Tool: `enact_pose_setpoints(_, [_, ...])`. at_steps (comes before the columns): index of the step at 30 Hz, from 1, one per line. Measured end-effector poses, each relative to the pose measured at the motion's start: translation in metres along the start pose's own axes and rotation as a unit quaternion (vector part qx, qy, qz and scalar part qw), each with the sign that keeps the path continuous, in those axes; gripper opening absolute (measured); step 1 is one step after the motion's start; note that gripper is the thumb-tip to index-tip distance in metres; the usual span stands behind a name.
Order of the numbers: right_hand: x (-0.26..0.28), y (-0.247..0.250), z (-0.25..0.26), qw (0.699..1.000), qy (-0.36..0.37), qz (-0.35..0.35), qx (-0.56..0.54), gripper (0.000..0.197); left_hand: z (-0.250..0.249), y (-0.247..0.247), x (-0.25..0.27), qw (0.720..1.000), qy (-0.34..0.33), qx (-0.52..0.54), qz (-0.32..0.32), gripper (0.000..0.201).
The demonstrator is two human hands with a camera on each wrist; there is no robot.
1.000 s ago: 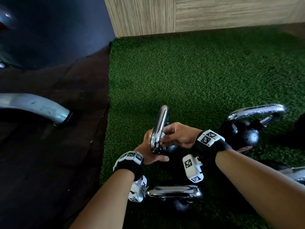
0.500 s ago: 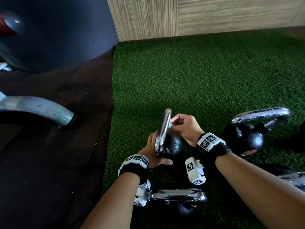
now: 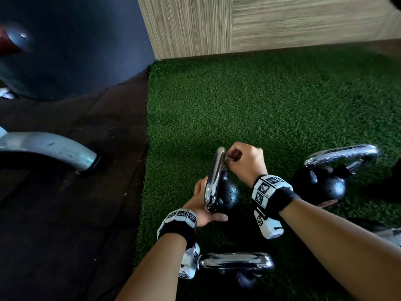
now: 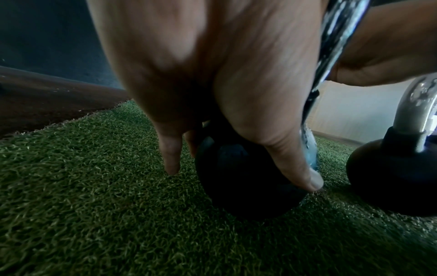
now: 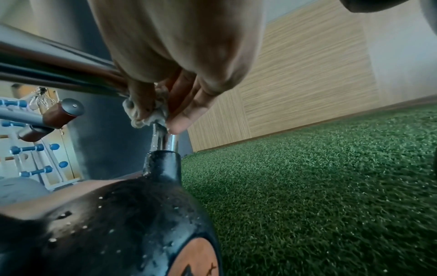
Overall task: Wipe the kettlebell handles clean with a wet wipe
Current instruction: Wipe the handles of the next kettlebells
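Observation:
A small black kettlebell [image 3: 227, 195] with a chrome handle [image 3: 213, 177] stands on the green turf [image 3: 260, 105], dotted with water drops. My left hand [image 3: 202, 205] holds the near end of the handle and the ball, thumb along the ball [image 4: 238, 168]. At the far end of the handle my right hand [image 3: 243, 159] pinches a crumpled grey wet wipe [image 5: 151, 112] against the chrome post [image 5: 165, 140], just above the black neck [image 5: 163, 166].
A second kettlebell [image 3: 323, 181] stands to the right, a third [image 3: 236, 262] close below my wrists, and another chrome handle [image 3: 390, 234] shows at the right edge. Dark rubber floor [image 3: 65, 192] with a grey metal machine foot [image 3: 50, 148] lies left; a wood-panel wall [image 3: 282, 25] is behind.
My right hand has slid with the wipe along the handle from its middle to the far end. The left hand keeps its hold on the near end.

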State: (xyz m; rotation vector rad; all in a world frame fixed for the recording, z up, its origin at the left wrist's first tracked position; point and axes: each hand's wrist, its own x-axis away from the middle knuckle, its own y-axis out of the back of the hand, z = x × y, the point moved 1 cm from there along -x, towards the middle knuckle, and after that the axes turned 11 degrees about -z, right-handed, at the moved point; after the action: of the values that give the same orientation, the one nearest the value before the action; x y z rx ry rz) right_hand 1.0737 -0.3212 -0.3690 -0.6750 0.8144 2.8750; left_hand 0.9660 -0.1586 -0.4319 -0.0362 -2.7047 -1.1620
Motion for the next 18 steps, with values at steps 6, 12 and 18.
enact_pose_setpoints(6, [-0.006, -0.01, -0.001, 0.989, -0.144, 0.038, -0.007, 0.012, 0.001, -0.003, -0.001, 1.0, 0.0, 0.002, -0.004, 0.116])
enact_pose_setpoints(12, [-0.002, -0.013, 0.0, 0.978, -0.188, 0.089, 0.028, 0.003, 0.001, -0.007, 0.0, 0.999, 0.02, 0.035, -0.01, 0.136])
enact_pose_setpoints(18, [0.004, -0.009, 0.011, 0.974, -0.172, 0.126, 0.076, 0.008, -0.009, 0.003, 0.007, 0.999, 0.024, -0.046, -0.008, 0.135])
